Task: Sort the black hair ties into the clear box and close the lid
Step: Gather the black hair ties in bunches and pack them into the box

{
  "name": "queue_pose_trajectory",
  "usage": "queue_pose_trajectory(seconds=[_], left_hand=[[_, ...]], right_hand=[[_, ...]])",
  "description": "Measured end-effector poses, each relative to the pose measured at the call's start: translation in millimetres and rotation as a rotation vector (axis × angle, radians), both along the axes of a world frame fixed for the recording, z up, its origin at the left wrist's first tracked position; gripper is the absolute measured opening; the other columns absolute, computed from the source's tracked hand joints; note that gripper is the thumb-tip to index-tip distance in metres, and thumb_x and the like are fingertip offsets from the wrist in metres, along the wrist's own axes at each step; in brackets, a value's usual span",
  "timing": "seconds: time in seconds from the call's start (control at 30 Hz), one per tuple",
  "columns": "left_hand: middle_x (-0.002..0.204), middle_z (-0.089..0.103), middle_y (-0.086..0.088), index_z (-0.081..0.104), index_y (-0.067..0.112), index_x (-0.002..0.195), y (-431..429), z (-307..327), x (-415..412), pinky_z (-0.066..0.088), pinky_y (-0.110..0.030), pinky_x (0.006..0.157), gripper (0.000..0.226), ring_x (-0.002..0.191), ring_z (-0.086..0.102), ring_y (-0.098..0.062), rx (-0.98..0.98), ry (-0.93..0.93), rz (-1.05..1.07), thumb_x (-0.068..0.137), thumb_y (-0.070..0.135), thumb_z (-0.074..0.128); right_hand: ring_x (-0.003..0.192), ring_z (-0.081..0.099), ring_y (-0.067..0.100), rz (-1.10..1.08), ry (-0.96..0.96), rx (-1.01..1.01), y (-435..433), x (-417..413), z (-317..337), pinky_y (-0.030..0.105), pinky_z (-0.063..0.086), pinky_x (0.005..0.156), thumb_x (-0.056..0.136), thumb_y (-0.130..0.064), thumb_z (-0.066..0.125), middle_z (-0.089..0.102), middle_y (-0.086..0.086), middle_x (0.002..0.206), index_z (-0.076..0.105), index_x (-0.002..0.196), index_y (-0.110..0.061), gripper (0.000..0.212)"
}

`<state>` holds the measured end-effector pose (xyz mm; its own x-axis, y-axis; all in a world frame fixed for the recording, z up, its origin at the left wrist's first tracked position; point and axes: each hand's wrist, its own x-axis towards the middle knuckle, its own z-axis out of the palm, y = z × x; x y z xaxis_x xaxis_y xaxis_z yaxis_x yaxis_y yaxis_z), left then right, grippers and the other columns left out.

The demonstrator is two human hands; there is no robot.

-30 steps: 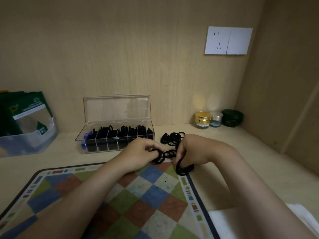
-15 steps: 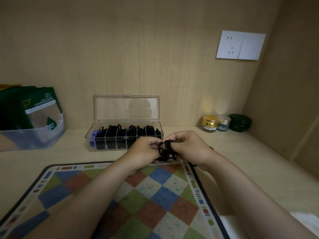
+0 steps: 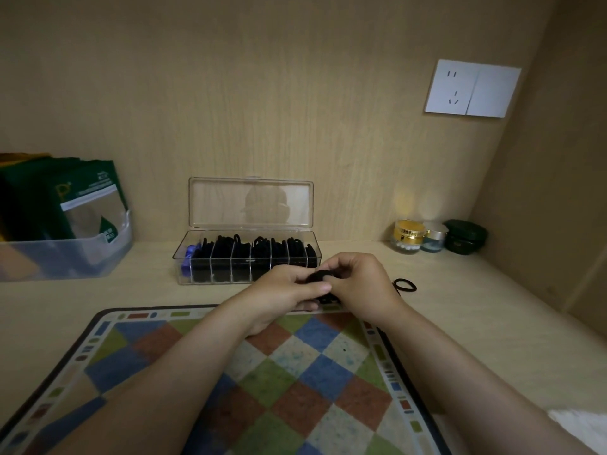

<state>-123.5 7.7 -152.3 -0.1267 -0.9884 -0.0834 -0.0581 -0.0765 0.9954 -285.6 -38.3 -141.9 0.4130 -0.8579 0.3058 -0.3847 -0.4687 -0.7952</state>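
Before the clear box (image 3: 223, 205), the left hand (image 3: 282, 290) and right hand (image 3: 361, 284) pinch black hair ties (image 3: 318, 275) mostly hidden by fingers (image 3: 317, 287).

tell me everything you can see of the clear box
The clear box is a long, transparent plastic case standing on the wooden desk near the back wall. Its hinged lid stands open, upright. Thin dividers split it into a row of compartments packed with black hair ties; the leftmost holds something blue.
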Motion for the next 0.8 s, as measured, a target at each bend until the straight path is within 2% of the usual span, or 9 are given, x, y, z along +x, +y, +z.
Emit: queue_pose_trajectory(seconds=[0.13,0.17,0.33,0.4,0.47,0.53,0.63,0.73,0.8], left_hand=[[0.115,0.073,-0.01,0.068,0.009,0.122,1,-2,1,0.055,-0.022,0.087,0.028,0.108,0.07,-0.02,-0.016,0.008,0.015,0.096,0.005,0.059],[0.114,0.074,-0.01,0.069,0.008,0.122,2,-2,1,0.055,-0.022,0.086,0.028,0.106,0.07,-0.02,-0.019,0.013,0.011,0.096,0.003,0.059],[0.108,0.075,-0.01,0.069,0.008,0.12,2,-3,0,0.056,-0.021,0.077,0.027,0.092,0.073,-0.013,-0.034,0.066,0.046,0.096,0.002,0.058],[0.109,0.075,-0.01,0.067,0.011,0.121,1,-3,2,0.057,-0.024,0.079,0.028,0.095,0.073,-0.016,-0.055,0.086,0.044,0.095,0.001,0.059],[0.108,0.075,-0.009,0.064,0.014,0.122,1,-2,4,0.058,-0.029,0.083,0.031,0.099,0.073,-0.022,-0.085,0.08,0.059,0.092,0.003,0.064],[0.101,0.077,-0.008,0.063,0.013,0.119,1,-2,3,0.058,-0.027,0.077,0.032,0.095,0.074,-0.022,-0.117,0.048,0.114,0.089,0.005,0.07],[0.098,0.076,-0.008,0.067,0.006,0.116,0,-3,1,0.058,-0.023,0.07,0.031,0.084,0.074,-0.016,-0.187,-0.021,0.198,0.086,0.005,0.073],[0.107,0.074,-0.007,0.07,0.011,0.121,0,-4,0,0.061,-0.029,0.077,0.031,0.09,0.073,-0.026,-0.244,-0.078,0.189,0.091,0.007,0.068],[0.11,0.069,-0.002,0.068,0.015,0.126,0,-3,-3,0.06,-0.031,0.078,0.031,0.09,0.072,-0.025,-0.271,-0.131,0.146,0.096,0.008,0.061]], right_hand=[[0.046,0.059,0.006,0.024,-0.072,0.295,2,-2,7,0.022,0.049,0.046,0.086,-0.006,0.071,0.072,0.004,0.074,0.076,0.088,-0.015,0.01],[0.044,0.057,0.006,0.041,-0.084,0.364,2,-4,9,0.02,0.047,0.044,0.087,-0.006,0.071,0.071,0.006,0.075,0.076,0.091,-0.013,0.01],[0.066,0.064,0.012,0.116,-0.171,0.543,-3,-14,12,0.022,0.05,0.049,0.087,-0.008,0.073,0.072,0.01,0.092,0.071,0.109,-0.011,0.023],[0.069,0.065,0.013,0.105,-0.194,0.552,-4,-16,13,0.023,0.05,0.049,0.084,-0.015,0.077,0.071,0.009,0.094,0.069,0.112,-0.012,0.029],[0.069,0.065,0.014,0.127,-0.183,0.596,-3,-19,15,0.023,0.05,0.049,0.084,-0.024,0.077,0.072,0.009,0.092,0.071,0.112,-0.012,0.032],[0.069,0.065,0.016,0.175,-0.135,0.657,-1,-20,16,0.023,0.052,0.05,0.087,-0.029,0.074,0.072,0.012,0.087,0.074,0.109,-0.008,0.03],[0.066,0.067,0.018,0.16,-0.126,0.678,2,-20,15,0.023,0.057,0.054,0.088,-0.025,0.073,0.071,0.017,0.081,0.074,0.105,-0.002,0.028],[0.065,0.069,0.018,0.116,-0.187,0.65,2,-18,16,0.023,0.058,0.056,0.087,-0.02,0.073,0.072,0.019,0.078,0.072,0.106,0.004,0.03],[0.066,0.07,0.018,0.11,-0.232,0.66,3,-17,17,0.022,0.058,0.055,0.087,-0.017,0.072,0.073,0.019,0.079,0.071,0.103,0.005,0.027]])
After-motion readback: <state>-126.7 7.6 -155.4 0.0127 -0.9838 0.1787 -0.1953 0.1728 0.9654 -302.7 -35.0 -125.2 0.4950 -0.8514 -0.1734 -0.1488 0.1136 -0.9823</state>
